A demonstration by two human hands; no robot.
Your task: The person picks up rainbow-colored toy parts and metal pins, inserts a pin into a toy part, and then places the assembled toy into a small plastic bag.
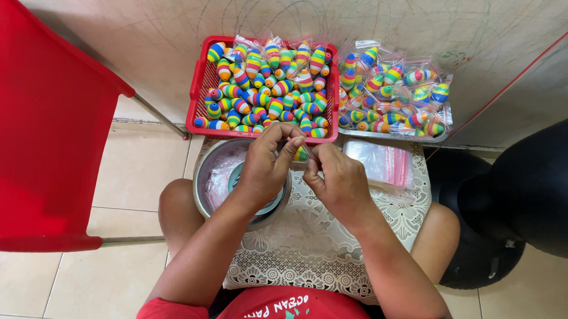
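Both hands meet over the lace cloth (306,243): left hand (264,168) and right hand (337,181) pinch one striped float (301,154) in a clear bag, near the red basket (199,92).

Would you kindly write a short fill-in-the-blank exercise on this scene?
1. The basket full of striped toys is ____ in colour.
2. Both hands, left hand and right hand, hold one striped toy above a white ____ cloth.
3. The metal bowl sits under the ____ hand.

Missing words: red; lace; left
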